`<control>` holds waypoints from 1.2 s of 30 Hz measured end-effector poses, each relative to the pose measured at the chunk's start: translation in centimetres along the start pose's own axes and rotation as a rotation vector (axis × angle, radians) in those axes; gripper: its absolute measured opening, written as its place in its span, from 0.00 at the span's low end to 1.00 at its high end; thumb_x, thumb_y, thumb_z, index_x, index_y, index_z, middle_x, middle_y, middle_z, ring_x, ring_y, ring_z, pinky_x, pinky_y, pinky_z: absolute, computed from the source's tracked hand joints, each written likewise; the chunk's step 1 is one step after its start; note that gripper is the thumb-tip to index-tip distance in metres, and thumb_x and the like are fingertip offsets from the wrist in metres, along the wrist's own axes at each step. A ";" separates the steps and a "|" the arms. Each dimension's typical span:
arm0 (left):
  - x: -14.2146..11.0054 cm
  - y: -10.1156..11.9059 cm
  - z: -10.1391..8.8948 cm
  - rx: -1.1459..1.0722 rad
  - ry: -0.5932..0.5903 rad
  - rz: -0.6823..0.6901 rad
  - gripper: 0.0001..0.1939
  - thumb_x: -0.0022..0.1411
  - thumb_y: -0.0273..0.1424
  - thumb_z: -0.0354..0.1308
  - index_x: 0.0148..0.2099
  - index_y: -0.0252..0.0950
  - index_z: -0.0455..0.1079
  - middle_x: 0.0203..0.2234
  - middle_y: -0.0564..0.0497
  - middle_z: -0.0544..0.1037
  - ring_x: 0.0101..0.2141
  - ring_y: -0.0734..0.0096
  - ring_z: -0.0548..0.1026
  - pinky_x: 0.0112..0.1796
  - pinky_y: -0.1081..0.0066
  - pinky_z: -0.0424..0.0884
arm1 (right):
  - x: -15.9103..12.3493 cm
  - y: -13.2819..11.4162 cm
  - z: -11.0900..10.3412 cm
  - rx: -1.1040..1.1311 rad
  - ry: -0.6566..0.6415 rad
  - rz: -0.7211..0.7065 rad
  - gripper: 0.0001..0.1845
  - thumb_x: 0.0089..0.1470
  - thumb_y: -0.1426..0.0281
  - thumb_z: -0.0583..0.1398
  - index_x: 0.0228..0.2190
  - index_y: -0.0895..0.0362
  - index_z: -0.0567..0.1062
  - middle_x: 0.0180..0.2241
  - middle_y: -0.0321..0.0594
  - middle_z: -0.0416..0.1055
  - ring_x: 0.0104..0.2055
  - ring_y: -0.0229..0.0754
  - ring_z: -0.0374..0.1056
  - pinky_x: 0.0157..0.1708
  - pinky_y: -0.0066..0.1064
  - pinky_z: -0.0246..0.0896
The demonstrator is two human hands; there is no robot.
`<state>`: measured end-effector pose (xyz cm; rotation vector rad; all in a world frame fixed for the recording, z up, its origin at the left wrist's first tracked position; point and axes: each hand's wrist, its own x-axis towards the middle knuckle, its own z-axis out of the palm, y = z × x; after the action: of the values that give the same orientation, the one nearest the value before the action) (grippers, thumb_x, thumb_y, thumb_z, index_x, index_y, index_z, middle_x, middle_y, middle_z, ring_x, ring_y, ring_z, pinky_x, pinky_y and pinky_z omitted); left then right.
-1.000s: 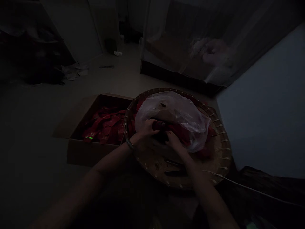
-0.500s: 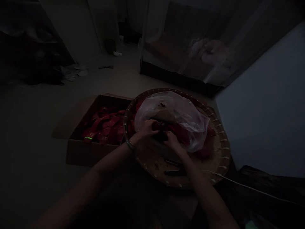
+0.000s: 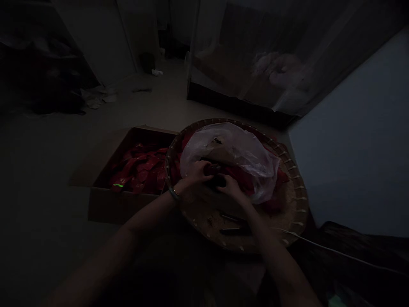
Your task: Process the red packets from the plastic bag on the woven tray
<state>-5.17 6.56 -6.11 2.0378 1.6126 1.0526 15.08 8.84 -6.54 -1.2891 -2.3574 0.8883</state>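
Both of my hands work over a round woven basket tray (image 3: 298, 204) in very dim light. My left hand (image 3: 198, 171), with a bracelet at the wrist, has its fingers curled at a dark, partly glossy item whose kind I cannot make out. My right hand (image 3: 230, 187) is curled close to it, fingers bent around the near side of the same dark spot. Just beyond the hands lies a crumpled clear plastic bag (image 3: 236, 138) with dark crumbs showing on it. Red packets (image 3: 281, 175) lie around and under the bag.
An open cardboard box (image 3: 118, 208) full of red packets (image 3: 143, 166) stands left of the tray. Dark, narrow tools (image 3: 234, 230) rest on the tray's near part, and a white cord (image 3: 332, 249) runs off right. A plastic-covered piece of furniture (image 3: 243, 81) and a pale wall (image 3: 358, 149) stand beyond.
Almost nothing differs. My right hand's fingers have shifted slightly; the tray, bag and box stay where they were.
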 end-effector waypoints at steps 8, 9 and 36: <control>0.0 0.1 -0.2 0.011 -0.002 0.006 0.23 0.47 0.36 0.64 0.46 0.34 0.68 0.40 0.46 0.76 0.40 0.61 0.73 0.42 0.63 0.68 | 0.5 -1.4 1.7 -0.189 -0.048 -0.091 0.20 0.41 0.81 0.59 0.39 0.60 0.75 0.46 0.50 0.68 0.48 0.46 0.65 0.49 0.36 0.59; 0.0 0.2 -0.2 0.009 -0.003 0.006 0.23 0.47 0.35 0.64 0.46 0.33 0.68 0.39 0.46 0.76 0.39 0.60 0.73 0.41 0.63 0.68 | 0.5 -1.3 1.4 -0.184 -0.034 -0.078 0.19 0.41 0.81 0.59 0.38 0.60 0.75 0.44 0.48 0.70 0.47 0.46 0.66 0.48 0.36 0.60; -0.3 1.3 -0.5 0.058 -0.089 0.018 0.23 0.49 0.38 0.63 0.47 0.35 0.67 0.40 0.48 0.75 0.40 0.63 0.71 0.40 0.65 0.66 | -0.6 -2.5 -6.1 1.378 -0.013 0.361 0.11 0.46 0.73 0.57 0.35 0.56 0.76 0.36 0.40 0.75 0.41 0.41 0.70 0.42 0.34 0.69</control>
<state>-4.69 5.76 -4.99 2.1088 1.6000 0.9175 17.10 9.59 -0.28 -0.9777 -0.9167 2.0336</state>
